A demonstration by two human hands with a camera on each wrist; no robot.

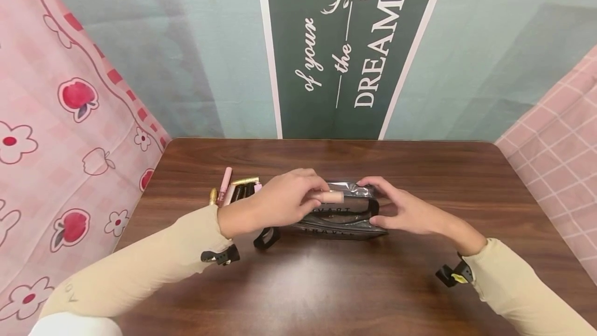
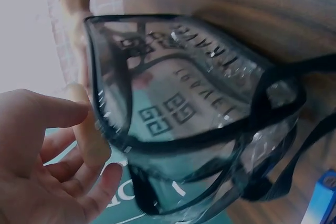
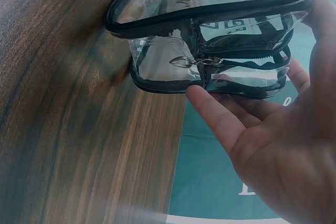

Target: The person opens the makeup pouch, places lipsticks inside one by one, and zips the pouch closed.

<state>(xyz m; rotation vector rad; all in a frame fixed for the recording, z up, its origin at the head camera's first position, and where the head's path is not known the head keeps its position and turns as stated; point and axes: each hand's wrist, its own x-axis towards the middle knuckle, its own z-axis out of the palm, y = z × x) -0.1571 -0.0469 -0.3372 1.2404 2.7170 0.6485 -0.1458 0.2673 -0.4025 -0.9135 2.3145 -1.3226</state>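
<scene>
Likely packing step: left grip (image 1: 290,198) pinches tube (image 1: 333,197) at bag (image 1: 345,231), right grip (image 1: 404,212) spans right end wide; next needs aimed lowering.

The head view looks forward and down from above, well back, across a brown wood-grain table (image 1: 308,289). The left wrist view, turned sideways, sits close to a black-trimmed clear plastic bag (image 2: 168,114); the right wrist view, also near, faces its zippered end (image 3: 210,62), and both share bag and table.
</scene>
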